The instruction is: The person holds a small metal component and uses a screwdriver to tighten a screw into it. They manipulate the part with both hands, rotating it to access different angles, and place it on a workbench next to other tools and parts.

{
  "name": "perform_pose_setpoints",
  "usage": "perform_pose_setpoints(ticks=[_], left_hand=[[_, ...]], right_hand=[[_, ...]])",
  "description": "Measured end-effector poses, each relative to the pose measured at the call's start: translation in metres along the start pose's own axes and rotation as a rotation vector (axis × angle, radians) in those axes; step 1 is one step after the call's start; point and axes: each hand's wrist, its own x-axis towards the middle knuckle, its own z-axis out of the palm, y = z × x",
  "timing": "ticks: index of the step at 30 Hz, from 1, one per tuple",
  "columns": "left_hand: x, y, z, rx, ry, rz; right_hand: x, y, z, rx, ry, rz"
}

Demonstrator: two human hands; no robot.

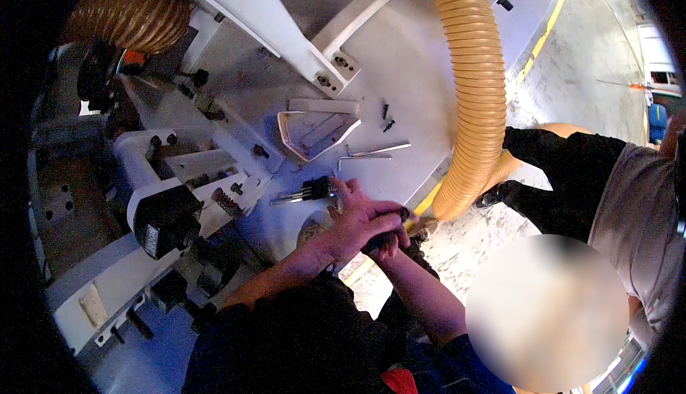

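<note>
In the head view, you are working over a pale grey surface, with white metal beams crossing its top and black-knobbed machinery along its left. A ribbed yellow hose curves down the right side; beyond it the floor carries a yellow line, and another person in a grey top and dark trousers stands there. Black fisheye edges cut off the room, a blurred round patch covers the lower right, and your dark clothing hides what lies beneath. Your left hand has its fingers partly spread and overlaps your right hand, whose fingers are curled; something dark shows between them, but you cannot tell what it is or which hand grips it. Just beyond your left fingertips, a black holder contains silver hex keys, lying on the surface. Farther up are two loose L-shaped keys, two black screws and an angular white frame, its inside hard to make out.
</note>
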Motion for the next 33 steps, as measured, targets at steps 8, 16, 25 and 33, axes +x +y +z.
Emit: perform_pose_setpoints(ticks=[8,16,25,33], left_hand=[[-0.007,-0.007,-0.006,-0.176,0.284,0.097],[-0.014,-0.024,-0.017,-0.109,0.325,0.150],[-0.009,-0.058,-0.051,0.038,0.701,0.076],[-0.002,-0.078,-0.077,0.071,0.704,0.033]], right_hand=[[-0.007,0.018,-0.008,0.337,0.145,0.191],[0.006,-0.010,-0.074,0.399,-0.141,0.418],[0.011,0.007,-0.071,-0.385,-0.035,0.077],[0.014,-0.009,-0.084,-0.685,-0.026,0.142]])
